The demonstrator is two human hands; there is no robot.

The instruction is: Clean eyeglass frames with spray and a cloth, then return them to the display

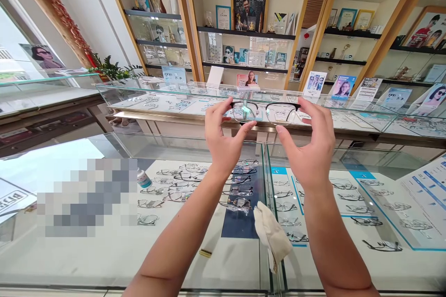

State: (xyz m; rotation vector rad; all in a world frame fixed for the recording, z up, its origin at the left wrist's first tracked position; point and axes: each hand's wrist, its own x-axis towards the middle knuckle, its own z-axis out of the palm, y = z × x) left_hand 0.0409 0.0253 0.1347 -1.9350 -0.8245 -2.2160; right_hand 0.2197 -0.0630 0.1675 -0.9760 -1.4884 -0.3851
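A pair of eyeglasses (282,114) with dark upper rims and clear lenses is held up in front of me, above the display cases. My left hand (226,135) pinches its left end, with the fingers at the outer edge and the thumb below the lens. My right hand (311,141) grips the opposite end in the same way. Below the hands, a crumpled cream cloth (273,236) lies on the glass counter. To its left rests a small gold-coloured piece (205,253).
Beneath the glass top (195,260) several eyeglass frames lie in rows. A small white bottle (143,178) stands at the left, beside a blurred patch. A second glass case (167,106) runs across behind, with upright cards on it. Wooden-framed shelves (195,23) line the back wall.
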